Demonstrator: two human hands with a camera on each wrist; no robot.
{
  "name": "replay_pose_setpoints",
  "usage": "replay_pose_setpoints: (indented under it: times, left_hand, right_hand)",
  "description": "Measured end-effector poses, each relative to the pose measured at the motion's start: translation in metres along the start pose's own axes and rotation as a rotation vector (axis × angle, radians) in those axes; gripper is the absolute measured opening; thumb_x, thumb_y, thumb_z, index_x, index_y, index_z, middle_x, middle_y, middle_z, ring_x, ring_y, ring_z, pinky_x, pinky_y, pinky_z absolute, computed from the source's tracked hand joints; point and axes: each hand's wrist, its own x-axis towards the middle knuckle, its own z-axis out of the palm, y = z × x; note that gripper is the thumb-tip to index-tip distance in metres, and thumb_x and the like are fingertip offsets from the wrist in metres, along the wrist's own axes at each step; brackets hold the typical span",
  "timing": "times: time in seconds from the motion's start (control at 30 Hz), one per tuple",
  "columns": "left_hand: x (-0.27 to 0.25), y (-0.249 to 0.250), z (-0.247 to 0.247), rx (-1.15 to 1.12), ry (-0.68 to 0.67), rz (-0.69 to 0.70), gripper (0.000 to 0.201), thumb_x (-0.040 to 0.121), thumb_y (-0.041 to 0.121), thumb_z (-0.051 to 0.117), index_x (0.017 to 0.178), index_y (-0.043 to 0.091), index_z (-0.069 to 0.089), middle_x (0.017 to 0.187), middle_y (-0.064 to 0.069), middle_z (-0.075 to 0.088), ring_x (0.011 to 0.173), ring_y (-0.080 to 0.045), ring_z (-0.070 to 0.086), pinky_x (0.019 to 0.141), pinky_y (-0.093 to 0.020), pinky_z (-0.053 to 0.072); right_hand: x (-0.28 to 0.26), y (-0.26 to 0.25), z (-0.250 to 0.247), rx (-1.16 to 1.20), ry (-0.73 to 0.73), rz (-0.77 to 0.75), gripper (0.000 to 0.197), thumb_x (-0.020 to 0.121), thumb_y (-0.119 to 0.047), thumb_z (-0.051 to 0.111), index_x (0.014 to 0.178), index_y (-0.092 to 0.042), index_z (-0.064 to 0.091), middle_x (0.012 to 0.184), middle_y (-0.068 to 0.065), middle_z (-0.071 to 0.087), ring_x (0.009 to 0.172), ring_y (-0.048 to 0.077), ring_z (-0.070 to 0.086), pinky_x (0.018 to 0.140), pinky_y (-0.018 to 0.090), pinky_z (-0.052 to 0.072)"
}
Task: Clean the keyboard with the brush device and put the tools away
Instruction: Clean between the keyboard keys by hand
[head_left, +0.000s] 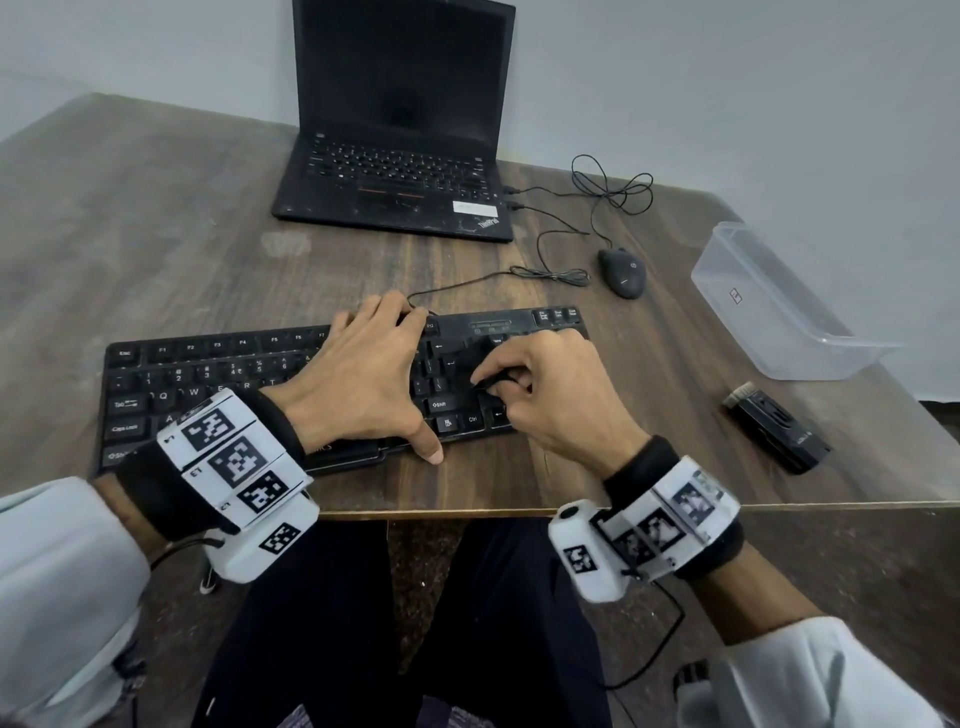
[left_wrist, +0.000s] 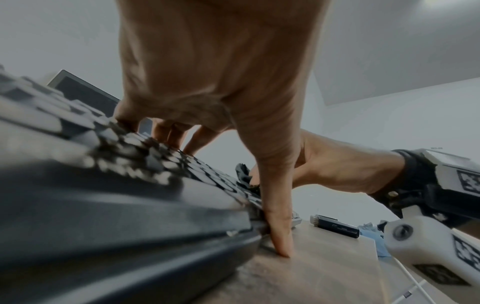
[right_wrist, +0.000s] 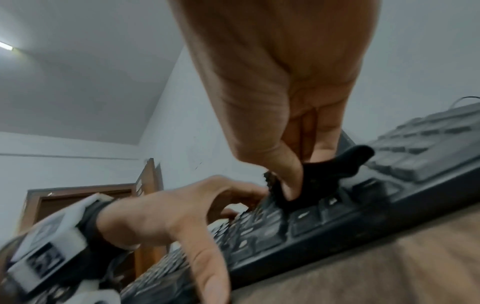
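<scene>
Left hand (head_left: 363, 374) spread flat, bracing keyboard (head_left: 208, 384) at worktop (head_left: 156, 218) front edge; right hand (head_left: 550, 395) pinching small black tool (right_wrist: 311, 185), apparently a brush, on the keys.

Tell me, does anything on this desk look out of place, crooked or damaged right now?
Mostly no. The keyboard lies slightly askew to the table edge, steadied by the left hand while the right hand pinches a small black brush tool on its keys. The laptop palm rest looks scuffed. Nothing spilled.
</scene>
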Motion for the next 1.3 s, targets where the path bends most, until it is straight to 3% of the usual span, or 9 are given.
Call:
replay_pose_setpoints:
  times: [0.1,0.2,0.4,0.6,0.67,0.9,1.0,1.07,1.3]
  left_hand:
    - [-0.002,-0.001,-0.001,-0.005,0.003,0.002,0.149,0.028,0.087,0.079,0.149,0.012,0.035,0.134,0.003,0.037,0.118,-0.015,0.035,0.105,-0.037,0.036]
    - [-0.003,-0.001,0.0,-0.009,-0.001,0.004,0.15,0.029,0.087,0.079,0.15,0.011,0.034,0.134,0.003,0.037,0.118,-0.016,0.036,0.105,-0.037,0.036]
    - [-0.002,0.0,0.0,-0.013,0.004,-0.001,0.148,0.028,0.086,0.079,0.148,0.01,0.037,0.133,0.002,0.039,0.115,-0.015,0.036,0.102,-0.036,0.037]
    - [-0.002,-0.001,0.001,-0.025,-0.005,-0.013,0.142,0.028,0.084,0.081,0.144,0.013,0.041,0.13,0.003,0.039,0.114,-0.015,0.036,0.101,-0.039,0.038]
    - [-0.002,-0.001,0.0,-0.027,-0.01,-0.015,0.143,0.028,0.083,0.082,0.145,0.012,0.04,0.131,0.003,0.039,0.115,-0.015,0.037,0.102,-0.039,0.038]
    - [-0.005,0.001,-0.001,-0.004,0.014,-0.002,0.146,0.03,0.083,0.082,0.149,0.014,0.034,0.133,0.003,0.038,0.118,-0.016,0.036,0.105,-0.037,0.037]
    - [-0.006,0.003,0.0,0.024,0.033,0.009,0.146,0.031,0.083,0.082,0.149,0.012,0.034,0.133,0.002,0.038,0.119,-0.017,0.036,0.105,-0.037,0.037]
    - [-0.007,0.004,0.0,0.044,0.05,0.014,0.145,0.031,0.083,0.081,0.148,0.012,0.034,0.133,0.001,0.038,0.119,-0.017,0.035,0.105,-0.038,0.037]
    - [-0.01,0.002,0.0,0.047,0.06,0.018,0.141,0.03,0.084,0.08,0.145,0.014,0.038,0.13,0.003,0.037,0.116,-0.016,0.034,0.103,-0.038,0.036]
  right_hand:
    - [0.002,0.019,-0.021,0.045,-0.039,0.037,0.024,0.088,-0.008,0.079,0.098,-0.028,0.085,0.094,-0.012,0.08,0.08,-0.001,0.07,0.08,0.023,0.059]
    - [0.002,0.035,-0.032,-0.128,0.185,0.117,0.023,0.083,-0.009,0.076,0.093,-0.028,0.085,0.085,-0.009,0.08,0.079,0.011,0.072,0.082,0.036,0.063]
    - [0.001,0.01,-0.009,-0.156,0.144,0.063,0.023,0.082,-0.006,0.072,0.092,-0.023,0.084,0.08,-0.005,0.078,0.081,0.02,0.073,0.083,0.038,0.061]
    - [0.003,-0.007,0.011,-0.071,0.122,-0.098,0.02,0.083,-0.007,0.076,0.093,-0.022,0.084,0.086,-0.006,0.079,0.074,0.005,0.063,0.076,0.026,0.054]
    - [0.006,-0.005,0.007,-0.037,0.076,-0.141,0.019,0.083,-0.007,0.078,0.092,-0.022,0.084,0.086,-0.01,0.078,0.071,-0.002,0.055,0.075,0.021,0.051]
    - [-0.008,0.007,-0.03,0.025,-0.283,-0.104,0.029,0.078,0.002,0.078,0.081,-0.026,0.084,0.08,-0.015,0.077,0.072,-0.002,0.071,0.064,0.009,0.051]
    - [0.019,0.013,-0.045,0.08,-0.052,0.015,0.018,0.083,-0.01,0.084,0.091,-0.025,0.084,0.074,-0.012,0.077,0.064,0.0,0.07,0.063,0.017,0.058]
    - [0.038,0.01,-0.037,0.13,0.13,0.047,0.017,0.085,-0.012,0.082,0.096,-0.025,0.084,0.076,-0.016,0.075,0.063,-0.002,0.068,0.063,0.014,0.056]
    - [0.046,-0.01,0.001,0.121,0.066,0.039,0.013,0.086,-0.015,0.082,0.093,-0.026,0.084,0.062,-0.026,0.062,0.058,-0.008,0.06,0.059,0.005,0.043]
